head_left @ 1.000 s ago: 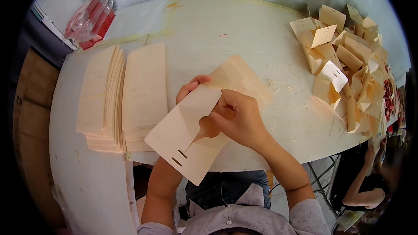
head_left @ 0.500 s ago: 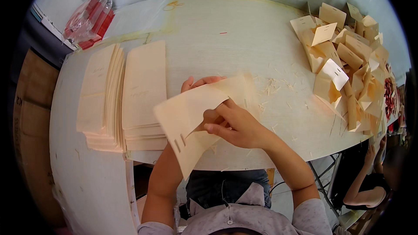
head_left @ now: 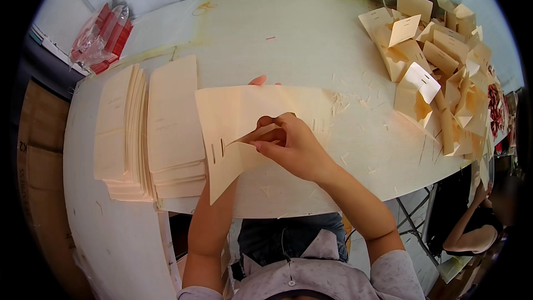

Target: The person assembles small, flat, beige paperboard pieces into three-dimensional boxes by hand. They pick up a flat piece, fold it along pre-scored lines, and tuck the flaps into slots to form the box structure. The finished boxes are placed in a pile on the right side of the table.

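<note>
A cream die-cut cardboard sheet point(head_left: 219, 114) with paired slits near its side edges is held up over the near part of the table. Behind it is my left hand point(head_left: 258, 80), mostly hidden; only fingertips show above the sheet's top edge, and the forearm runs in from below. At the middle of the sheet, my right hand point(head_left: 294, 147) has its fingers curled into an opening with a curved edge. Thumb and fingers pinch the card there. The sheet bends, its lower left corner hanging toward me.
Two stacks of flat cream sheets, a left one point(head_left: 114, 128) and a right one point(head_left: 172, 122), lie at left. Folded card pieces point(head_left: 444, 50) pile up at far right. Thin paper scraps point(head_left: 344, 103) litter the table point(head_left: 288, 39). Red plastic-wrapped packs point(head_left: 105, 39) sit far left. Another person point(head_left: 472, 228) is at lower right.
The sheet has turned to lie more level, and its left end has risen. My right hand has shifted slightly up and left, still at the opening. More of my left hand is hidden.
</note>
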Tool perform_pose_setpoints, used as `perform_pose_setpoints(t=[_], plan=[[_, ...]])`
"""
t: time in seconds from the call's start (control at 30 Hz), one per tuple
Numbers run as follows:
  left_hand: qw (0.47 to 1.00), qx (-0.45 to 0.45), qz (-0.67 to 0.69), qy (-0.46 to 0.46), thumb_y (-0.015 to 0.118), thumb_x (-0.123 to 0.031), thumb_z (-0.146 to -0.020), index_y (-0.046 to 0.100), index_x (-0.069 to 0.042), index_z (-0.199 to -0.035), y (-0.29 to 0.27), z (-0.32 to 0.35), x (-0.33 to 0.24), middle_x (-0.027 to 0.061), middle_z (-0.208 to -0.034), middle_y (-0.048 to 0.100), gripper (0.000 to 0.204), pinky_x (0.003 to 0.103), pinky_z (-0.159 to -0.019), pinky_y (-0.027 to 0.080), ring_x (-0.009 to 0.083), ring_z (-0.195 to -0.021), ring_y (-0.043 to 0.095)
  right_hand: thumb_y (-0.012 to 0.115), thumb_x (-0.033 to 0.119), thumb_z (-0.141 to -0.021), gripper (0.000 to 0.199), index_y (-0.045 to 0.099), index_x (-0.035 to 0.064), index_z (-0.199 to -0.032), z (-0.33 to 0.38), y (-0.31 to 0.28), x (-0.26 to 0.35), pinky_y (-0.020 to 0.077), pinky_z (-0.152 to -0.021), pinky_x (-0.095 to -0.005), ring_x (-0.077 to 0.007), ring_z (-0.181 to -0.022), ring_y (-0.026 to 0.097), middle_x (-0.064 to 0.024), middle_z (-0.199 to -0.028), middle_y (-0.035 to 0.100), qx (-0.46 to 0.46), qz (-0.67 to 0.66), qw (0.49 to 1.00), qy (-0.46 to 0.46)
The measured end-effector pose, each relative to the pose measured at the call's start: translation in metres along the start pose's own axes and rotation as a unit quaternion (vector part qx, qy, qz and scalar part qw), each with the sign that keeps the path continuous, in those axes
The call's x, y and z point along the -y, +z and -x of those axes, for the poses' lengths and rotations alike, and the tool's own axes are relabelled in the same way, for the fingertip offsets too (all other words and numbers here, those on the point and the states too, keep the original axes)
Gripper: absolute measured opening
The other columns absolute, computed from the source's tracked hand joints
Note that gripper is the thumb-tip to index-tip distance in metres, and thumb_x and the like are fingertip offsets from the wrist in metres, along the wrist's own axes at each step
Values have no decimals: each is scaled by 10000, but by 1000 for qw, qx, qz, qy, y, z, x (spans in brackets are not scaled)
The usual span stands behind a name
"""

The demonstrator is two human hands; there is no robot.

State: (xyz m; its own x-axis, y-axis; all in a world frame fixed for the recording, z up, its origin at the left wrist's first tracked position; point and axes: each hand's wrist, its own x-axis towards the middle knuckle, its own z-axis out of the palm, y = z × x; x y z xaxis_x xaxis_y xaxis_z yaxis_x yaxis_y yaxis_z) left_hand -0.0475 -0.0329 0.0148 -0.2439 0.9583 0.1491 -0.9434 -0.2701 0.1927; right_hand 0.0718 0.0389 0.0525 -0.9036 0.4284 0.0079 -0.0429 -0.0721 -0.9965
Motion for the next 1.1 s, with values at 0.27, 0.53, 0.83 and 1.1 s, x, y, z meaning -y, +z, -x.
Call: perform_pose_setpoints(t=[0.27,0.53,0.83,1.1], plan=[[997,13,-71,13,513,-322,-853,358,-99,-1285,3,-1,3,175,-1249,422,510,441,-854,452,309,-1088,474,532,-19,-812,245,353,-79,-968,5,-2,7,479,-719,-285,-227,-907,595,-167,-1025,536,24,26,999,19],[971,-59,-230,29,575,-333,-816,379,-106,-1261,15,-2,11,126,-1181,482,537,376,-841,457,251,-1056,497,572,-26,-711,203,439,-139,-814,6,-8,15,467,-559,-287,-192,-695,607,-177,-819,605,57,75,993,73],[929,-3,-364,66,636,-421,-748,316,-87,-1269,12,-1,21,111,-1228,424,697,335,-876,431,202,-1082,471,634,53,-675,300,459,-134,-832,3,-1,-6,456,-507,-270,-171,-692,599,-169,-763,596,-88,93,991,34],[868,-59,-490,52,715,-376,-703,329,-96,-1262,15,2,16,27,-1056,478,734,279,-818,433,120,-952,488,573,21,-753,497,391,45,-1215,14,-15,-5,485,-630,-258,-162,-820,583,-77,-1017,558,-24,-179,977,114]])
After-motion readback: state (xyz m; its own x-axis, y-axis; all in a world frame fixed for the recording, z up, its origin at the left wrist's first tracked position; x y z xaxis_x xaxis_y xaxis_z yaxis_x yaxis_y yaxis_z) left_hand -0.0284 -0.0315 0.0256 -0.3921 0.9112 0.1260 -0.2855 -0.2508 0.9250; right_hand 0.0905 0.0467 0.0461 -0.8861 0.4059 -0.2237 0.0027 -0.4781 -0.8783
